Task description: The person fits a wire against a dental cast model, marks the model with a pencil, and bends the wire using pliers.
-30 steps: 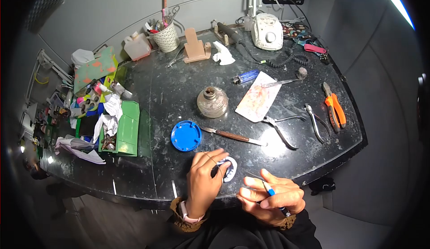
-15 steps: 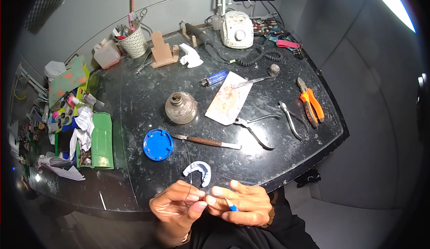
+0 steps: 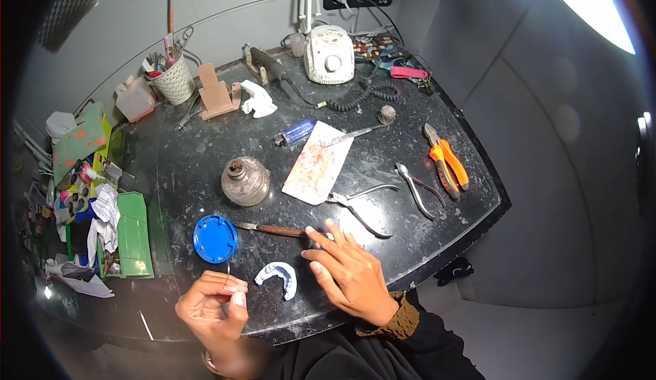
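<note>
My left hand (image 3: 215,305) is closed in a pinch on a thin wire (image 3: 229,268), which sticks up towards the blue round lid (image 3: 216,238). To its right lies a pale blue-white dental arch model (image 3: 278,278) on the bench. My right hand (image 3: 348,270) is palm down with fingers stretched apart, its fingertips over the right end of a wooden-handled knife (image 3: 277,229). A small bit of a blue pencil (image 3: 321,247) shows among those fingers; most of it is hidden beneath the hand.
Behind the hands stand a glass burner (image 3: 246,183) and a stained paper pad (image 3: 318,163). Pliers (image 3: 359,209), cutters (image 3: 413,188) and orange-handled cutters (image 3: 447,165) lie to the right. A green bin (image 3: 134,236) is at the left; a white motor unit (image 3: 329,55) stands at the back.
My hands have moved apart: the left went left with the wire, the right moved forward over the knife handle and spread its fingers. The pencil is now mostly hidden. The view has shifted.
</note>
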Demonstrator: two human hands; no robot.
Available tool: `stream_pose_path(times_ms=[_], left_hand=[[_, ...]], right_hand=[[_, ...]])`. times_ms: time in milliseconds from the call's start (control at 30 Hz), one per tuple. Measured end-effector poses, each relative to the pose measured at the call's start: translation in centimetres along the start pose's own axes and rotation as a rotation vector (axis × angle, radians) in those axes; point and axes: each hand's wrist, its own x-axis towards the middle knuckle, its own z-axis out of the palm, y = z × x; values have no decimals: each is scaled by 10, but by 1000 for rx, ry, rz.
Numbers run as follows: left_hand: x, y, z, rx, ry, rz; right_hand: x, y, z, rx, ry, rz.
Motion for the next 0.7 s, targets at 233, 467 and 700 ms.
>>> stream_pose_path(times_ms=[233,467,700], left_hand=[[9,-4,-13,-40,91,29],[7,-13,-17,-94,115,-14],[5,-13,-21,-184,73,-26]], right_hand=[[0,11,-41,27,82,120],[0,68,-79,-630,172,509],[5,78,-68,-564,96,386]])
